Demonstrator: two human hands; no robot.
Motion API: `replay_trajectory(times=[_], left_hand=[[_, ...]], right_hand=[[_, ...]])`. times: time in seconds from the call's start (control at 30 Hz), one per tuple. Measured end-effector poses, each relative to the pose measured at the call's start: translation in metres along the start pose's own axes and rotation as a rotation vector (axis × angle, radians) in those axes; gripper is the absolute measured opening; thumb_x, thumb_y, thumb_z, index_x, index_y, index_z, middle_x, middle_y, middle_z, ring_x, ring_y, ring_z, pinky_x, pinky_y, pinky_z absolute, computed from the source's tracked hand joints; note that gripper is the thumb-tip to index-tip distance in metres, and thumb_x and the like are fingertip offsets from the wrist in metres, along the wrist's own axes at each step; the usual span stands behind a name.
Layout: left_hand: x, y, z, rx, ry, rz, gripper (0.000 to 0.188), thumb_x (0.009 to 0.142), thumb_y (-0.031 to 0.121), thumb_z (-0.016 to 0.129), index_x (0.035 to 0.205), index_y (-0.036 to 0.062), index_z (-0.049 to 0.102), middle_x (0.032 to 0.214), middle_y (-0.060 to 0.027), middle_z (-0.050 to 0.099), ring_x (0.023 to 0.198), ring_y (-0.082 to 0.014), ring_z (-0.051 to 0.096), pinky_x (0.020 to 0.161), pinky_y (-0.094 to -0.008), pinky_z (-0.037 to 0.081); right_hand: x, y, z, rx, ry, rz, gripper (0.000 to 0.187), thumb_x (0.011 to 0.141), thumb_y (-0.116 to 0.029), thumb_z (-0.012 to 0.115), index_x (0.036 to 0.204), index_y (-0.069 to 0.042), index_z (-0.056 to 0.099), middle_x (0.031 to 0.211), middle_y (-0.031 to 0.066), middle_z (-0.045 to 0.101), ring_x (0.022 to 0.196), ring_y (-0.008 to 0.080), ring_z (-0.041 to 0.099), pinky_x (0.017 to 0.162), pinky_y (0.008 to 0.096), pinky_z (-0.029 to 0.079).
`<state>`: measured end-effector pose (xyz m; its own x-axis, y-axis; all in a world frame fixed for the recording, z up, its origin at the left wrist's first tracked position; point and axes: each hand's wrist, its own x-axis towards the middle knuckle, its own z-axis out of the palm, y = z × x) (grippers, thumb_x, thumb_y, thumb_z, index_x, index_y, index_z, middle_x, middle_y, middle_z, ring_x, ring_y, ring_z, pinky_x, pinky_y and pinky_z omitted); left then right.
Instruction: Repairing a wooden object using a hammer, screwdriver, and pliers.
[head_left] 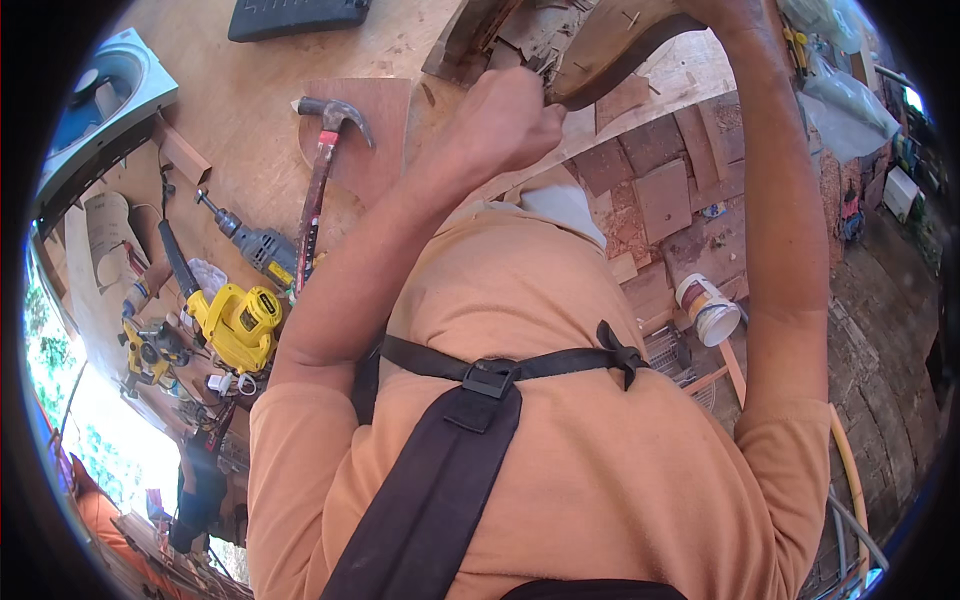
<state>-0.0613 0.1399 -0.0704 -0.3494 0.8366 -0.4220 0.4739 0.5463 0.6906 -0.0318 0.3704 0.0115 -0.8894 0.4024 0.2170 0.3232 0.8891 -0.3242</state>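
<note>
A curved wooden piece [610, 45] with a dark edge and thin nails standing in it lies at the top of the head view. My left hand [510, 120] is closed in a fist at its near left end. Whatever the fingers pinch there is too small and hidden to name. At the far right end my right hand [735, 15] grips the same piece, partly cut off by the picture's upper edge. A claw hammer [322, 165] with a red and dark handle rests left of my left hand, its head on a thin wooden board [385, 150].
To the left on the workbench [250, 85] are a grey drill [262, 245], a yellow blower [240, 320], a boxed fan [100, 90] and a black case [295, 15]. Wood offcuts [660, 200] and a white bucket [708, 310] are below at right.
</note>
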Motion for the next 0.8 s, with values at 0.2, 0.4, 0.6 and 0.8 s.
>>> replay_trajectory(times=[0.2,0.4,0.6,0.8], left_hand=[[-0.025,-0.035,0.015,-0.805,-0.326,-0.586,0.018,0.094,0.018,0.064,0.101,0.0023,0.061,0.079,-0.0042,0.062,0.054,-0.0087,0.055,0.040,-0.0256,0.044],[-0.024,-0.034,0.049,-1.587,-0.326,-0.834,0.021,0.094,0.018,0.067,0.083,0.0069,0.053,0.066,-0.0004,0.049,0.048,-0.0102,0.044,0.039,-0.0254,0.038],[-0.006,0.012,0.075,-1.608,-0.198,-0.914,0.019,0.095,0.018,0.066,0.089,0.0048,0.054,0.068,-0.0023,0.050,0.051,-0.0121,0.047,0.040,-0.0271,0.041],[-0.010,0.034,0.109,-1.417,0.000,-0.795,0.021,0.090,0.015,0.068,0.088,0.0033,0.051,0.067,-0.0044,0.052,0.049,-0.0141,0.052,0.038,-0.0298,0.040]], right_hand=[[0.004,0.002,-0.001,0.009,-0.013,-0.004,0.077,0.073,-0.026,0.081,0.139,-0.001,0.052,0.126,0.0234,0.062,0.118,0.0375,0.059,0.103,0.0412,0.045],[0.003,-0.004,-0.001,0.003,-0.028,0.053,0.076,0.074,-0.025,0.082,0.140,-0.003,0.051,0.132,0.0238,0.058,0.123,0.0368,0.056,0.106,0.0406,0.043],[0.005,0.011,0.002,-0.077,-0.017,-0.015,0.079,0.074,-0.026,0.083,0.142,-0.004,0.050,0.142,0.0234,0.051,0.134,0.0373,0.047,0.112,0.0406,0.037],[0.010,0.016,0.006,-0.048,-0.057,-0.061,0.080,0.076,-0.026,0.082,0.143,-0.001,0.048,0.144,0.0237,0.049,0.136,0.0365,0.045,0.115,0.0401,0.034]])
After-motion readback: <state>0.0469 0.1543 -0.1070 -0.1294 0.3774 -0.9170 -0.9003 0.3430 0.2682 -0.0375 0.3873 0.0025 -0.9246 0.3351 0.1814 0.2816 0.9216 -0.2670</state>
